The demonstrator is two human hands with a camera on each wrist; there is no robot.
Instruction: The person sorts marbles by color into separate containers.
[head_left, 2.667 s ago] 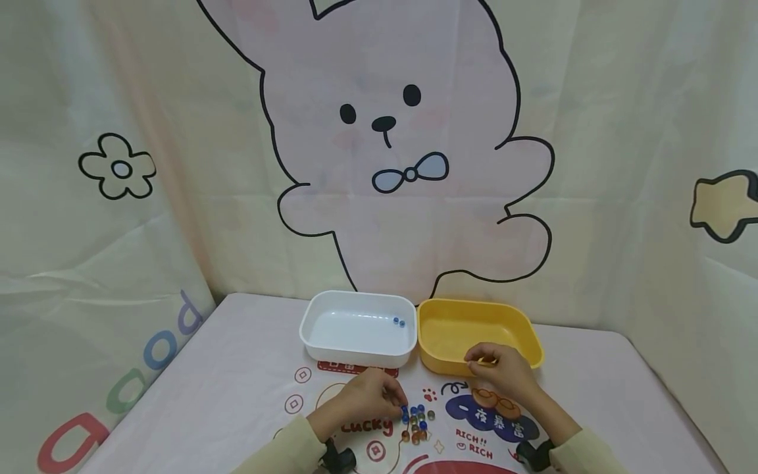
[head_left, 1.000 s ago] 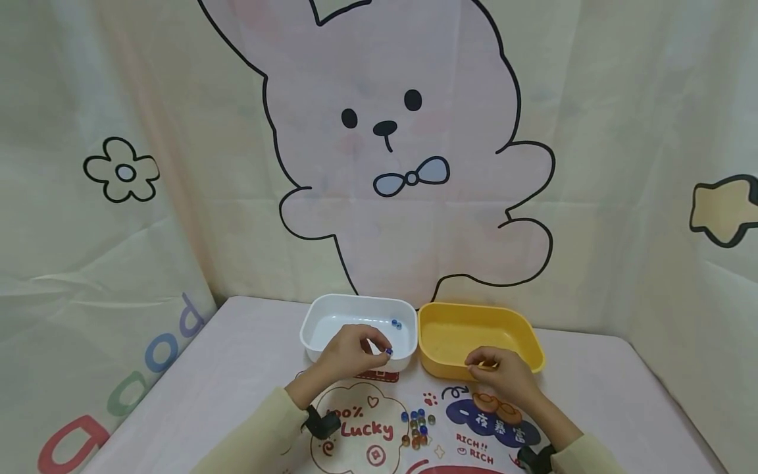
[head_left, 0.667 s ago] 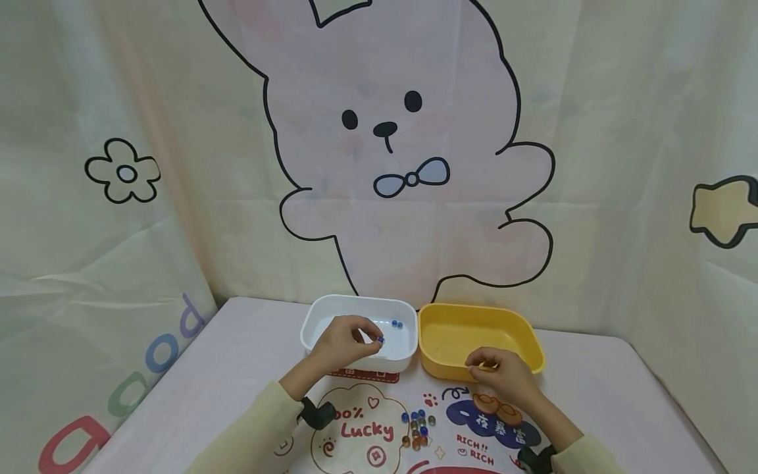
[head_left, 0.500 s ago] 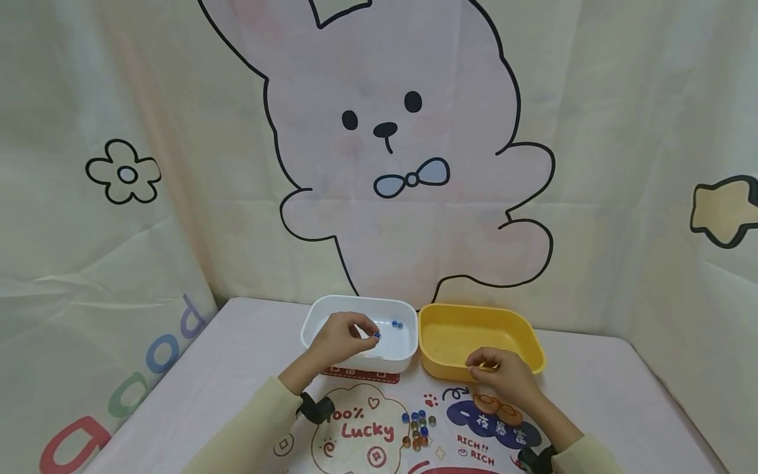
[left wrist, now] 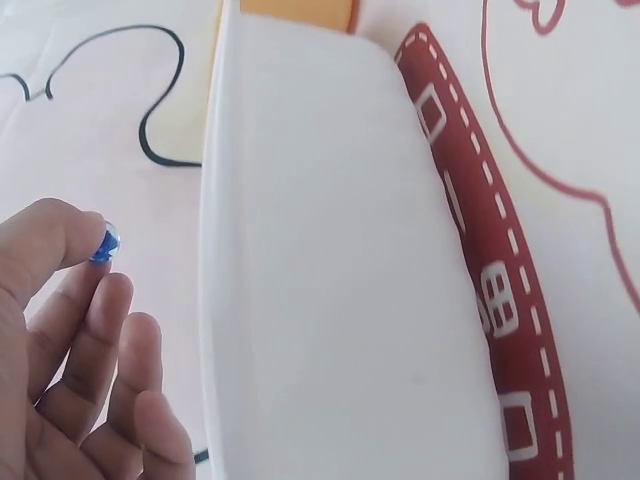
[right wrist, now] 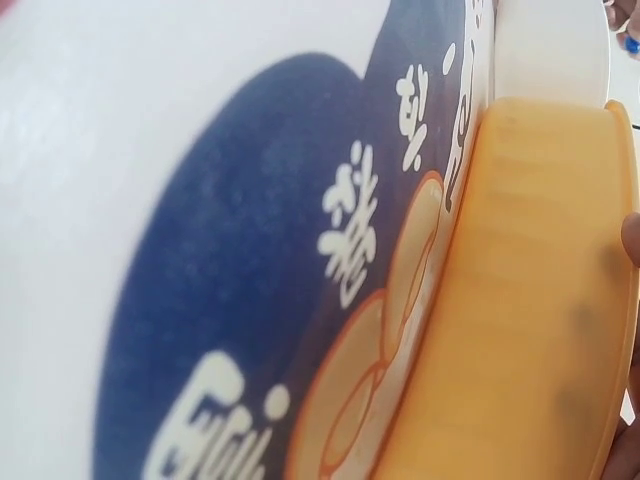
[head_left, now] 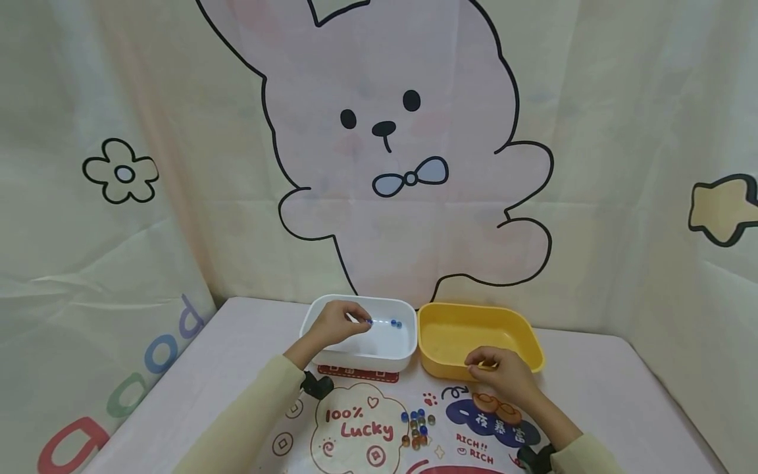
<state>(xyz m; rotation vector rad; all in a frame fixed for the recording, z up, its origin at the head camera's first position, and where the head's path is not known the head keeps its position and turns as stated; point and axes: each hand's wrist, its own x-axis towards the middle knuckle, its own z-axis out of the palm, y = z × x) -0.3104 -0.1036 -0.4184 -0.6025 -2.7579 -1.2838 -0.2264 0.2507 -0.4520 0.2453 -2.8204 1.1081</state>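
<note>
My left hand (head_left: 334,324) is over the left part of the white tray (head_left: 364,361) and pinches a blue glass marble (left wrist: 106,242) between thumb and forefinger. In the left wrist view its other fingers are loosely bent beside the tray's wall. Two blue marbles (head_left: 396,324) lie inside that tray toward its right end. My right hand (head_left: 503,372) holds the near rim of the yellow tray (head_left: 441,363), the rim passing between thumb and fingers; the right wrist view shows only part of that hand at its edge. Several blue, brown and greenish marbles (head_left: 416,424) lie grouped on the printed cloth.
The two trays stand side by side at the back of the cloth-covered table (head_left: 237,368). A printed curtain (head_left: 385,217) rises directly behind them. The loose marbles lie nearer the person, in front of where the trays meet.
My left hand has gone from the marble group up and forward to the white tray with a blue marble, then farther left over it. My right hand has stayed at the yellow tray's rim.
</note>
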